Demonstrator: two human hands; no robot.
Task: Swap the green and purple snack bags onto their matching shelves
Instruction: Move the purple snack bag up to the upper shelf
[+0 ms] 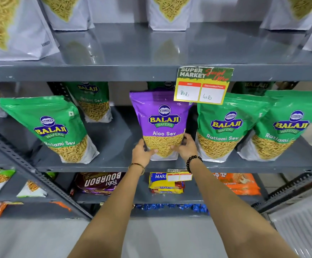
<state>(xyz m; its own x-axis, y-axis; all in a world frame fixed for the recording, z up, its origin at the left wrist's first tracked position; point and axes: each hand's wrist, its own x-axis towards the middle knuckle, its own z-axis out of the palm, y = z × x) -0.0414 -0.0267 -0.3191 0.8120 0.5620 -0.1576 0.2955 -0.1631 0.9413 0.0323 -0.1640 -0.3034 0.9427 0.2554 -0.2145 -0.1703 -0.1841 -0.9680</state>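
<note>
A purple Aloo Sev bag stands upright in the middle of the grey middle shelf, among green Ratlami Sev bags. My left hand grips its lower left corner and my right hand grips its lower right edge. Green bags stand at the left, just right of the purple one and at the far right. More green bags stand behind, one at the back left. The purple bag's top right corner is hidden behind a price tag.
A yellow supermarket price tag hangs from the upper shelf's edge. White snack bags stand on the upper shelf. Biscuit packs lie on the lower shelf. A slotted metal upright crosses at the left.
</note>
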